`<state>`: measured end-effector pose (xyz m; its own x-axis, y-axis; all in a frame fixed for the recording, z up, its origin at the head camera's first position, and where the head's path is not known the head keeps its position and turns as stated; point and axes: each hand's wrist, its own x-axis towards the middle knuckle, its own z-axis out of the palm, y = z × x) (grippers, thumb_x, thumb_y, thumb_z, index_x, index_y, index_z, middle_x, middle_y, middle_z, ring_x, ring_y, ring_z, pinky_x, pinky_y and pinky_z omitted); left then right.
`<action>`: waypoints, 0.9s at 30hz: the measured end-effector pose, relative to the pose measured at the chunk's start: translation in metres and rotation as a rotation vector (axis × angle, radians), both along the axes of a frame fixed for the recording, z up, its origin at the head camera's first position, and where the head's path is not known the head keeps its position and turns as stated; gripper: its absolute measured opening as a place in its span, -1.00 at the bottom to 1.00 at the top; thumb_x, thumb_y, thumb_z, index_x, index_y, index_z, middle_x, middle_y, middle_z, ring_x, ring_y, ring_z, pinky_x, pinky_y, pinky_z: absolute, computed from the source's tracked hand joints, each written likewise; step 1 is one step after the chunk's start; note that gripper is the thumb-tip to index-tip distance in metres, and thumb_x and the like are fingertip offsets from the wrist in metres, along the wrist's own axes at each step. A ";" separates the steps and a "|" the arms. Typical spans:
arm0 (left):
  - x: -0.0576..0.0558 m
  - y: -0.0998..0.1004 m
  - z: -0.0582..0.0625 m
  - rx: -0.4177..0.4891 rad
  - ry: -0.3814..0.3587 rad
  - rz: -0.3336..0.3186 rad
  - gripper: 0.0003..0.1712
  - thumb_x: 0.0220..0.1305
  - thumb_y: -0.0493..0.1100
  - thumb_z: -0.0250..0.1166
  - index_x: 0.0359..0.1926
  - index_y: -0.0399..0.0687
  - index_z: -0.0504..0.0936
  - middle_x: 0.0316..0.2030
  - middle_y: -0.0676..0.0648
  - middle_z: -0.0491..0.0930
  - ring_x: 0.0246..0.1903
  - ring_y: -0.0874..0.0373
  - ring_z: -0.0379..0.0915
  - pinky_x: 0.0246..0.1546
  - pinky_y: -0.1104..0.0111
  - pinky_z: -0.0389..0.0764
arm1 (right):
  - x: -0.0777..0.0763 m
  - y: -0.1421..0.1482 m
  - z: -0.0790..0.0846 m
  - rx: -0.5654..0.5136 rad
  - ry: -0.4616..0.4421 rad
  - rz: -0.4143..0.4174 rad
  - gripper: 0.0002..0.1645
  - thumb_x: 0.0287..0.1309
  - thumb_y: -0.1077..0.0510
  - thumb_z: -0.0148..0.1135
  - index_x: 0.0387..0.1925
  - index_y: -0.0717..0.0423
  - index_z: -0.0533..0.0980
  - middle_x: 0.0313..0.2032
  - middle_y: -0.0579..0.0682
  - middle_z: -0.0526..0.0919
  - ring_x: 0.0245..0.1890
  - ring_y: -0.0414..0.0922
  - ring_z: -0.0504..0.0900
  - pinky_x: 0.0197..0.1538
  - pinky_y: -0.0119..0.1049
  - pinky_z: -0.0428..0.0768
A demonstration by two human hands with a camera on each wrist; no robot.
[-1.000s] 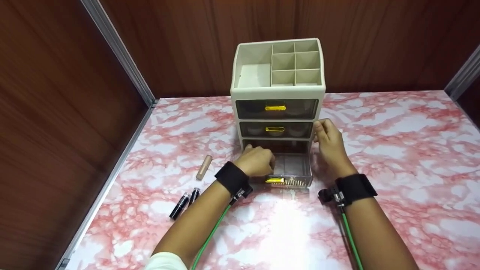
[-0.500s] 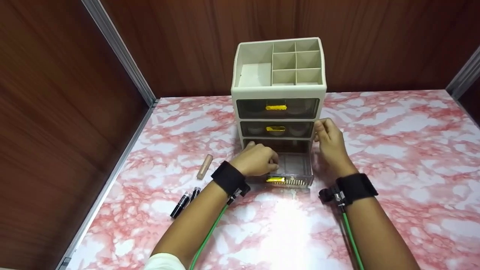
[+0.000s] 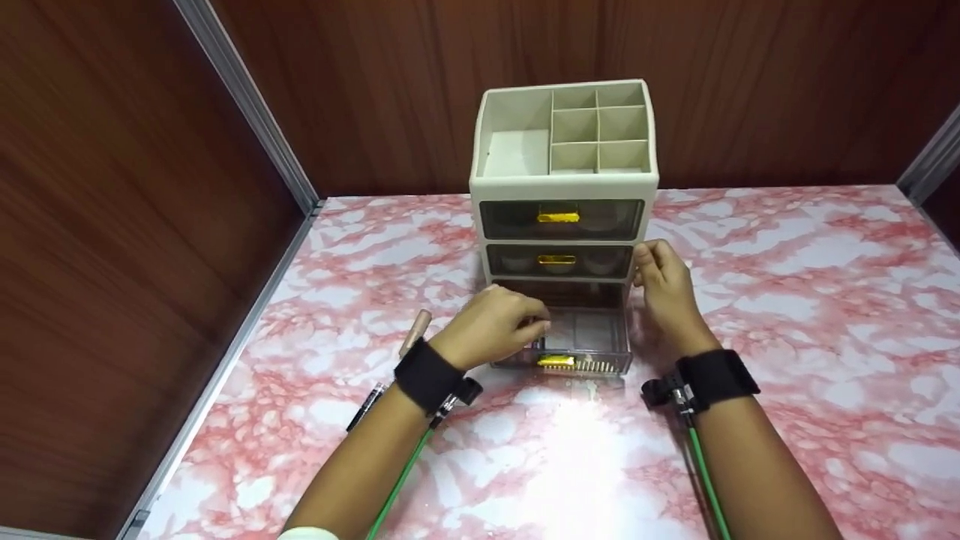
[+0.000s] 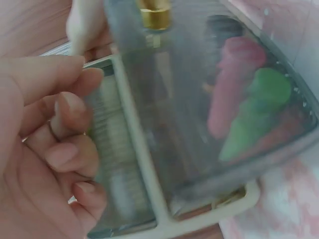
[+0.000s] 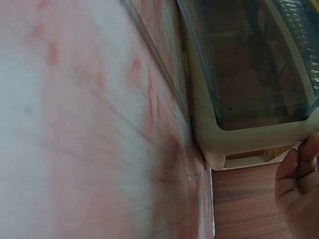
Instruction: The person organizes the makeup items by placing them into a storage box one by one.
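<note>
A cream cosmetics organizer [image 3: 565, 181] stands upright with its clear bottom drawer [image 3: 589, 330] pulled out. My left hand [image 3: 491, 328] is over the drawer's left part, fingers loosely curled; in the left wrist view nothing shows between them. Through the drawer's clear wall, a pink item [image 4: 234, 89], a green item [image 4: 259, 112] and a dark one [image 4: 224, 31] are visible, blurred. My right hand [image 3: 666, 289] grips the organizer's right side at middle-drawer height, thumb by the front edge.
Left of the drawer, a beige tube [image 3: 417, 330] lies on the marbled table [image 3: 810, 300], partly behind the left wrist. A black tube [image 3: 366, 407] lies nearer, partly hidden by the forearm. The organizer's upper two drawers are closed. Wood panels stand behind and left.
My left hand has drawn back slightly to the left and toward me, and its fingers have loosened. The forearm now covers more of the tubes. My right hand keeps its place on the organizer.
</note>
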<state>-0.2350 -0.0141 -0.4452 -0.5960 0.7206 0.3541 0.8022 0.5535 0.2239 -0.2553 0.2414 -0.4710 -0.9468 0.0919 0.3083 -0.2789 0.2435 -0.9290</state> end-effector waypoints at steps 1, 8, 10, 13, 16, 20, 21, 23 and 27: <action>0.003 -0.005 0.003 0.024 0.006 0.000 -0.81 0.21 0.00 0.14 -0.37 0.09 0.65 -0.51 0.24 0.55 -0.58 0.43 0.36 -0.37 0.45 0.39 | 0.000 0.000 0.000 0.001 -0.001 -0.001 -0.50 0.25 -0.16 -0.15 -0.25 0.25 0.32 -0.40 0.20 0.37 -0.40 -0.03 0.36 -0.33 -0.28 0.38; 0.014 -0.057 0.024 0.212 -0.082 0.136 -0.72 0.20 0.09 0.11 -0.27 0.07 0.64 -0.38 0.17 0.60 -0.46 0.41 0.44 -0.36 0.51 0.47 | 0.000 0.000 0.001 0.016 0.015 -0.010 -0.51 0.26 -0.14 -0.15 -0.27 0.27 0.32 -0.35 0.32 0.37 -0.39 -0.02 0.35 -0.32 -0.27 0.35; 0.015 -0.072 0.027 0.259 -0.079 0.191 -0.75 0.20 0.06 0.14 -0.29 0.07 0.65 -0.40 0.18 0.59 -0.48 0.39 0.43 -0.40 0.49 0.47 | 0.000 0.000 0.001 0.007 -0.004 -0.006 -0.50 0.25 -0.16 -0.15 -0.25 0.25 0.32 -0.34 0.30 0.37 -0.38 -0.02 0.35 -0.30 -0.26 0.35; 0.016 -0.090 0.029 0.288 -0.047 0.227 -0.83 0.19 -0.02 0.17 -0.33 0.08 0.66 -0.46 0.21 0.55 -0.51 0.38 0.38 -0.43 0.46 0.45 | 0.000 0.000 0.001 -0.010 -0.025 0.006 -0.48 0.23 -0.19 -0.15 -0.23 0.24 0.32 -0.32 0.28 0.36 -0.37 -0.04 0.34 -0.29 -0.24 0.35; 0.018 -0.101 0.026 0.283 -0.027 0.231 -0.88 0.19 -0.07 0.18 -0.37 0.11 0.65 -0.52 0.23 0.50 -0.58 0.37 0.31 -0.52 0.45 0.40 | -0.001 0.000 0.000 -0.004 -0.013 0.004 -0.49 0.24 -0.17 -0.15 -0.23 0.24 0.32 -0.34 0.27 0.37 -0.38 -0.04 0.34 -0.29 -0.24 0.35; 0.018 -0.109 0.017 0.266 -0.034 0.237 -0.89 0.18 -0.09 0.19 -0.38 0.11 0.65 -0.51 0.24 0.50 -0.59 0.36 0.31 -0.54 0.45 0.39 | -0.006 0.005 -0.005 -0.017 -0.017 -0.001 -0.50 0.23 -0.19 -0.15 -0.25 0.20 0.33 -0.35 0.22 0.38 -0.37 -0.03 0.34 -0.28 -0.24 0.33; 0.017 -0.111 0.014 0.263 -0.042 0.246 -0.89 0.18 -0.09 0.19 -0.37 0.12 0.65 -0.51 0.25 0.50 -0.59 0.36 0.32 -0.54 0.45 0.40 | -0.007 0.006 -0.007 -0.033 -0.031 0.005 -0.50 0.21 -0.20 -0.14 -0.24 0.18 0.33 -0.34 0.20 0.37 -0.36 -0.04 0.34 -0.28 -0.24 0.34; 0.015 -0.116 0.008 0.259 -0.070 0.262 -0.89 0.19 -0.07 0.18 -0.37 0.13 0.64 -0.52 0.25 0.49 -0.60 0.36 0.33 -0.53 0.45 0.41 | -0.011 0.007 -0.012 -0.076 -0.062 0.015 -0.49 0.19 -0.23 -0.13 -0.23 0.15 0.33 -0.32 0.20 0.35 -0.36 -0.06 0.33 -0.32 -0.27 0.36; 0.010 -0.128 -0.009 0.237 -0.137 0.316 -0.90 0.19 -0.06 0.19 -0.37 0.15 0.64 -0.58 0.22 0.50 -0.67 0.38 0.34 -0.55 0.44 0.42 | -0.016 0.008 -0.020 -0.175 -0.119 0.049 -0.45 0.13 -0.27 -0.08 -0.20 0.13 0.32 -0.30 0.17 0.30 -0.47 -0.13 0.33 -0.51 -0.35 0.40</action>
